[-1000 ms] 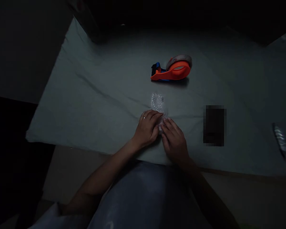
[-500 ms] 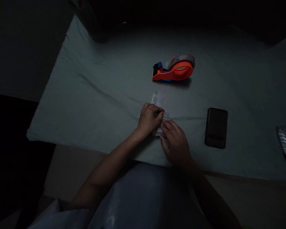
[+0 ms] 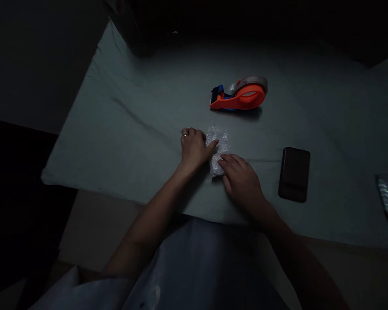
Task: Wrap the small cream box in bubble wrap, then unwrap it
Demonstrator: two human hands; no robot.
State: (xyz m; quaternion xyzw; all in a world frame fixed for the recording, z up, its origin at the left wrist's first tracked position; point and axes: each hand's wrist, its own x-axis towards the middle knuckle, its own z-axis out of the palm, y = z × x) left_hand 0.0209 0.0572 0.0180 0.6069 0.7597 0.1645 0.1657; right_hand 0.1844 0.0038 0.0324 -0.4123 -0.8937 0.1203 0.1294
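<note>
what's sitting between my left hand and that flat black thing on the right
In the head view: the bubble wrap that your left hand touches, then your right hand, then cloth up to the flat black thing.

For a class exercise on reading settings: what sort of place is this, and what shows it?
Probably a dim indoor tabletop workspace; home or shop, I cannot tell. A pale green cloth-covered table, an orange-and-blue plastic tape dispenser and crinkly clear plastic wrapping suggest it.
</note>
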